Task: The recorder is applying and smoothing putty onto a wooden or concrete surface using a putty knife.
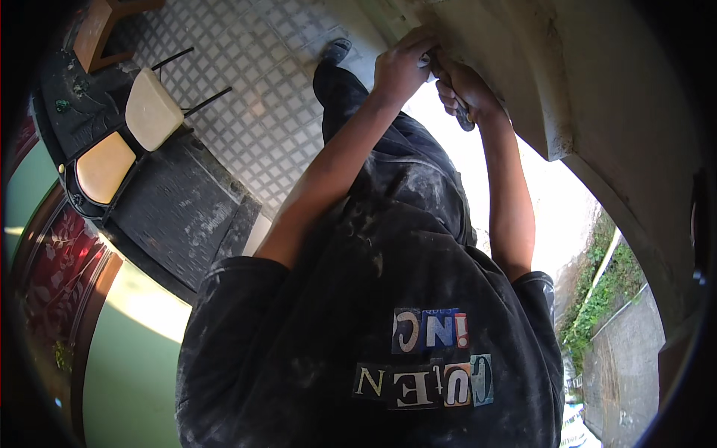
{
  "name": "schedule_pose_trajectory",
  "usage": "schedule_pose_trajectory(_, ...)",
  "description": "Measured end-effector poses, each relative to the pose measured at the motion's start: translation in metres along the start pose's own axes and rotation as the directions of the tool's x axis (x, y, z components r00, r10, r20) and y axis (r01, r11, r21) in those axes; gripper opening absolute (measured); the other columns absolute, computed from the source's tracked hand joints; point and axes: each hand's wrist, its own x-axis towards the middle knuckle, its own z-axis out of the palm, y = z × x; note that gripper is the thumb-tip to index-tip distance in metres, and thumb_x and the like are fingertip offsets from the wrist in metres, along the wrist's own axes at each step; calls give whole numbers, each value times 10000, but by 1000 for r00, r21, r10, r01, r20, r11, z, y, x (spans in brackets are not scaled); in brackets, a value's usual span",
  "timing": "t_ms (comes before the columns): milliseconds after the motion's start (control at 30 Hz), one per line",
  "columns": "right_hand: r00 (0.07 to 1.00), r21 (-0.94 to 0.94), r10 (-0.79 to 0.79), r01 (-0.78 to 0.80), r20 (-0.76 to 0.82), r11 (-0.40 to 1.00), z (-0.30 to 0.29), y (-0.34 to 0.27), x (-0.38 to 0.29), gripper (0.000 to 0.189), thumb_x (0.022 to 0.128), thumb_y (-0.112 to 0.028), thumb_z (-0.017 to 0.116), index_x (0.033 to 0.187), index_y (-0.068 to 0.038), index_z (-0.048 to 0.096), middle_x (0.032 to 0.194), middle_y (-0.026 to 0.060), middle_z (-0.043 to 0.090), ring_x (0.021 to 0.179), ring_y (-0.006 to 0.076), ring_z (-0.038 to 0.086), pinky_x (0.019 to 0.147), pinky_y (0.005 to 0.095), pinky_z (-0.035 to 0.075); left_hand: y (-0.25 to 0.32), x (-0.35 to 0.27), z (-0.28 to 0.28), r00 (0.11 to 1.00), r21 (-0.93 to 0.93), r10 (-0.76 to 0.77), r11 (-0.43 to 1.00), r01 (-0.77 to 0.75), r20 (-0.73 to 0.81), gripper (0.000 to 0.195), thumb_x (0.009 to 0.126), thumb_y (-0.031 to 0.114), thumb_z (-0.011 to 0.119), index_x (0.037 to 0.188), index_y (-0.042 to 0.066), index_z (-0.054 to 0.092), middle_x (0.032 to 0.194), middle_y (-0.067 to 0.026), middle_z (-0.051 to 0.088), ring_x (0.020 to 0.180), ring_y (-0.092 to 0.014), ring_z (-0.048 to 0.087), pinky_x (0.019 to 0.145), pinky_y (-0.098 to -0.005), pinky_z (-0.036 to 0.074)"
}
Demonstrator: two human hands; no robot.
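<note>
My right hand [468,89] is closed around a dark tool handle [464,116], whose rounded end sticks out below the fingers. The tool's working end is hidden, so its kind cannot be told. Close beside it, my left hand [400,70] is raised with bent fingers at the edge of a plastered wall [493,39]. A small pale object [424,60] shows at the left hand's fingers; whether they grip it is unclear. Both hands are near the top of the view, beside the bright opening.
Two chairs with pale seats [154,109] [106,168] stand at the left near a dark textured surface [173,207]. Wooden furniture [98,33] is at the upper left. A patterned tiled floor [246,106] lies below, with my shod foot [336,50] on it. Greenery [605,280] shows outside at the right.
</note>
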Motion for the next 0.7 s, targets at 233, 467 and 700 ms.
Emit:
schedule_pose_trajectory(233,995,-73,-78,73,-57,995,1,16,-7,507,1104,-541,383,746,-182,408,475,-41,364,355,93,312,361,275,274,3,-8,0,999,54,37,998,-35,-40,477,754,30,764,1196,207,748,1264,24,719,1102,-201,718,845,-318,616)
schedule_pose_trajectory(467,995,4,-98,98,-22,995,0,7,5,502,1105,-534,384,754,-179,430,464,-34,353,347,98,314,362,283,285,-5,-1,5,998,25,40,999,-39,-56,465,744,17,763,1176,188,745,1254,19,723,1107,-205,718,840,-322,618)
schedule_pose_trajectory(700,992,-57,-121,118,-43,991,-1,-2,13,503,1102,-523,387,782,-141,453,504,-16,396,389,118,348,403,307,327,-12,11,10,997,-14,5,1000,-6,-77,394,779,27,736,1142,179,749,1227,-6,729,1078,-223,725,825,-355,621)
